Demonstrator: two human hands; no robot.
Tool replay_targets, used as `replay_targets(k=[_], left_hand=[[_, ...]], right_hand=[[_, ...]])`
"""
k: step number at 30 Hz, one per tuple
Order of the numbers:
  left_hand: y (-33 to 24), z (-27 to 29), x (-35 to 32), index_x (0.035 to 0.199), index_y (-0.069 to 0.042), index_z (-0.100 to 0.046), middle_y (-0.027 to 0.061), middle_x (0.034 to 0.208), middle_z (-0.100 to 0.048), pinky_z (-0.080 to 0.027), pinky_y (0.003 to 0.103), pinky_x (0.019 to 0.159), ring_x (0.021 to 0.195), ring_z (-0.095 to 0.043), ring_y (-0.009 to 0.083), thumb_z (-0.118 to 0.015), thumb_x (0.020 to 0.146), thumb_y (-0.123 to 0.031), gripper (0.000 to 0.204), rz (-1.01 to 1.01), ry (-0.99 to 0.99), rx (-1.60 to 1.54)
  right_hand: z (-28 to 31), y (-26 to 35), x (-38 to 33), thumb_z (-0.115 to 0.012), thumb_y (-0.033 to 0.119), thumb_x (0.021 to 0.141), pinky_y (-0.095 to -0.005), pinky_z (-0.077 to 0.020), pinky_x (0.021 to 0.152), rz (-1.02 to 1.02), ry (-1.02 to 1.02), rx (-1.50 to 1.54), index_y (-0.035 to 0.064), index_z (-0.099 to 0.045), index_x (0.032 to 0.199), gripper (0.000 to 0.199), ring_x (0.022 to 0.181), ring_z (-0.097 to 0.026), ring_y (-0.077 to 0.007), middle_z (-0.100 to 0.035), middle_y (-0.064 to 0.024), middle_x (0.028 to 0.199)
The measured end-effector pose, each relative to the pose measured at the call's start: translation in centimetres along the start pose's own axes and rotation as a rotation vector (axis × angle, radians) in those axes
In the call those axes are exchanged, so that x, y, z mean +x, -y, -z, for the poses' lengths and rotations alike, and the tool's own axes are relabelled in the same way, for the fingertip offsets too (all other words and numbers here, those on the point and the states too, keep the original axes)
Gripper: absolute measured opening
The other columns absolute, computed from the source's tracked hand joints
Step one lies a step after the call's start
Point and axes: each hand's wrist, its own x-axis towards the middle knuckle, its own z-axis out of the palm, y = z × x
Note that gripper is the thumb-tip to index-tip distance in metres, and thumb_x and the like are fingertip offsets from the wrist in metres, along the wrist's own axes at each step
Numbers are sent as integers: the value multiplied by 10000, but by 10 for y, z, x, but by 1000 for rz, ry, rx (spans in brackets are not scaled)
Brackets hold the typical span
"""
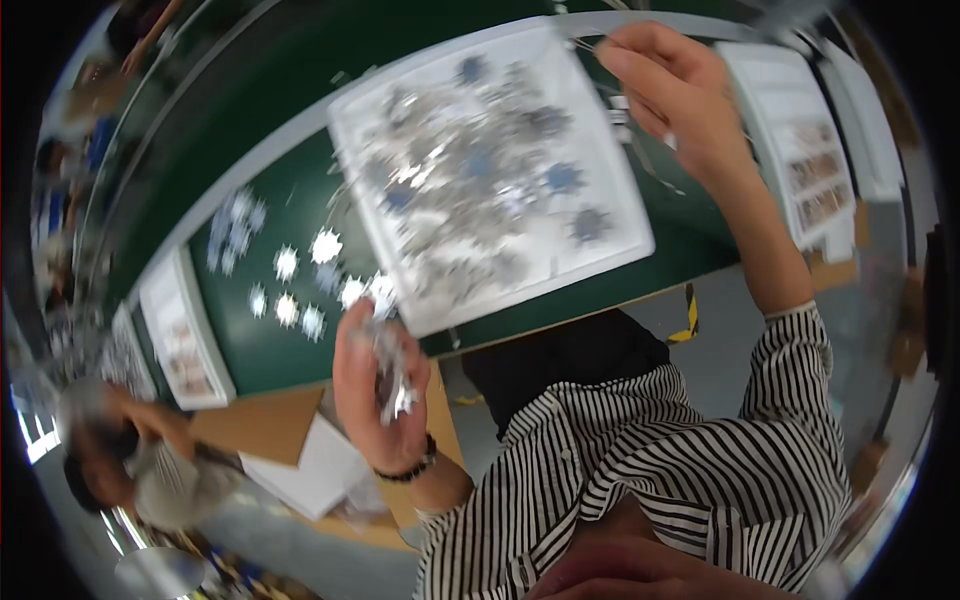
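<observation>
A white shallow tray (625,200) lies tilted on the green table, heaped with silver, spiky-edged metal pieces (480,165), some bluish. My left hand (385,390), with a dark bracelet at the wrist, is by the tray's near left corner. Its fingers curl round several of the same silver spiky pieces (400,395). Beyond the tray's right edge is my right hand (680,90), fingers bent and pinched together. Whatever sits at those fingertips, if anything, is too blurred to name. More loose spiky pieces (287,262) lie on the table left of the tray.
A white compartment tray (185,330) stands on the left, and another white tray with brown contents (815,165) on the right. Thin cords (650,165) lie right of the big tray. Another person (130,450) sits at lower left, beside cardboard (265,425).
</observation>
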Motion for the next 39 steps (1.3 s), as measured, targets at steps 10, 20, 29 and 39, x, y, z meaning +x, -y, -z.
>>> replay_targets(k=[10,20,29,39], left_hand=[[-11,-19,30,1290,52,-509,102,966,-656,-469,249,579,831,-644,166,-642,935,-117,415,-122,-191,48],[-13,-12,28,1273,-12,-558,87,1004,-673,-475,230,595,837,-651,123,-661,937,-144,375,-270,-303,185],[-10,-15,26,1283,-6,-571,64,1018,-660,-488,218,584,812,-628,94,-620,951,-118,354,-365,-310,367],[-6,-27,20,1197,-1,-634,25,910,-650,-410,170,538,661,-545,33,-680,915,-94,301,-426,-392,635]], right_hand=[[-136,36,-33,-722,140,830,-238,-303,462,91,507,-155,18,-688,891,141,498,-377,-37,-464,31,538],[-160,38,-23,-691,146,851,-252,-277,472,-126,633,-31,-3,-659,783,168,509,-330,-35,-420,43,533],[-162,37,-18,-678,160,867,-248,-299,475,-194,690,-30,-14,-650,779,197,532,-376,-33,-488,21,575],[-162,38,-21,-678,162,861,-241,-321,472,-203,584,-48,-17,-629,755,214,535,-400,-29,-487,29,575]])
